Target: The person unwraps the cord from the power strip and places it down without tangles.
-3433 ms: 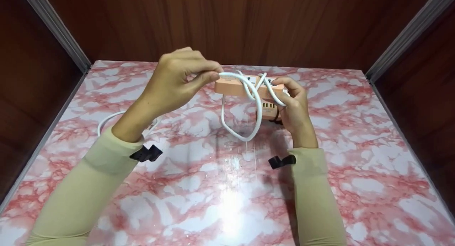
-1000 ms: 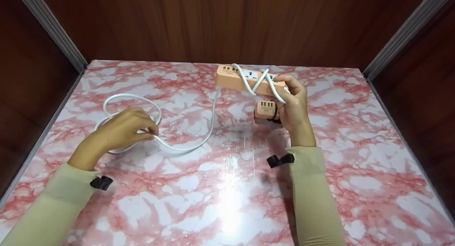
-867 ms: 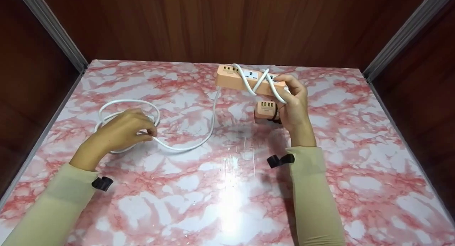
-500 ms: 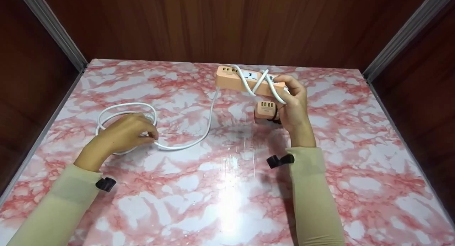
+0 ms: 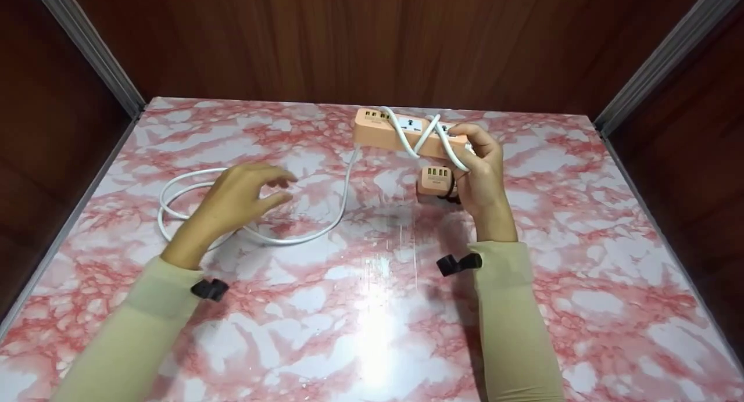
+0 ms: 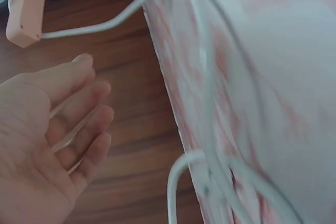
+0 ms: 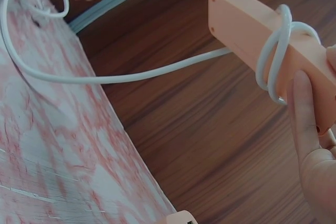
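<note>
My right hand (image 5: 481,169) grips the right end of a peach power strip (image 5: 378,136), raised above the table. White cord (image 7: 279,51) is wrapped round the strip in crossing turns. From the strip's far side the cord runs down and leftward to loose loops on the table. My left hand (image 5: 241,196) is over those loops with fingers spread and nothing held. In the left wrist view the left hand's fingers (image 6: 84,124) are relaxed, apart from the cord (image 6: 205,77). The plug end of the cord is hidden.
Below the held strip, a second peach power strip (image 5: 435,181) with a dark tie round it lies on the marbled table (image 5: 325,332). Brown wood-grain panels (image 5: 372,42) enclose the back and sides.
Earlier the left hand drew the cord near the strip, then pinched it low at the left. Now it has let go and moved up and right. The right hand keeps its hold.
</note>
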### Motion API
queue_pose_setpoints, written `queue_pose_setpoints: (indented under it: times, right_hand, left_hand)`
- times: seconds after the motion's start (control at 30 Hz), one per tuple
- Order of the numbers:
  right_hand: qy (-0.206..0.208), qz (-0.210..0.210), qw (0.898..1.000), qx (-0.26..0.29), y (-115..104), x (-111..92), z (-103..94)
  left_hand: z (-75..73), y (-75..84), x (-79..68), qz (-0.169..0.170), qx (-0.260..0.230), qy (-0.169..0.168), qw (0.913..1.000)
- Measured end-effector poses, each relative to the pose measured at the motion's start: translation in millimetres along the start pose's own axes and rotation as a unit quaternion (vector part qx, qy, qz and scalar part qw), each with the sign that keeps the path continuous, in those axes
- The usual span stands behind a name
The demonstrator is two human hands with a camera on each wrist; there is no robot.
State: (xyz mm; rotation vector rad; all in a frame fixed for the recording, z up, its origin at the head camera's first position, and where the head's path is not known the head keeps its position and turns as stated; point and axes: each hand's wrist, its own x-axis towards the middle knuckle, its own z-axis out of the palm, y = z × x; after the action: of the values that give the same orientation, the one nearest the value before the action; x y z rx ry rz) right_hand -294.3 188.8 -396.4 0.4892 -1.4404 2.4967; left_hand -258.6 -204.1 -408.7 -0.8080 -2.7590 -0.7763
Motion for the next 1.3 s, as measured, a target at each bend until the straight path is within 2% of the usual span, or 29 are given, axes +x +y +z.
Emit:
queue_pose_setpoints:
  times: [0.1,0.4,0.57,0.77,1.07,1.3]
  right_hand:
    - [-0.003,-0.003,1.0,0.001,-0.4,0.0,0.7]
    - [-0.007,-0.005,1.0,0.003,-2.0,0.2,1.9]
    - [-0.01,-0.006,1.0,0.003,-2.1,-0.5,1.5]
    - [-0.012,-0.005,1.0,0.004,-1.7,-1.1,0.1]
    - [-0.023,0.003,1.0,0.015,-1.3,-2.0,-0.8]
    - [-0.029,0.006,0.999,0.02,-1.4,-1.7,-0.8]
  left_hand:
    - [5.4,10.2,9.9,-0.009,-0.03,0.025,0.9992]
    - [20.6,33.0,33.5,-0.051,-0.103,0.065,0.9913]
    - [31.3,42.8,47.2,-0.055,-0.135,0.085,0.9857]
    - [42.6,51.0,58.2,-0.065,-0.144,0.098,0.9827]
    - [56.6,53.9,64.5,-0.104,-0.152,0.1,0.9778]
    - [63.2,56.4,71.8,-0.114,-0.177,0.135,0.9683]
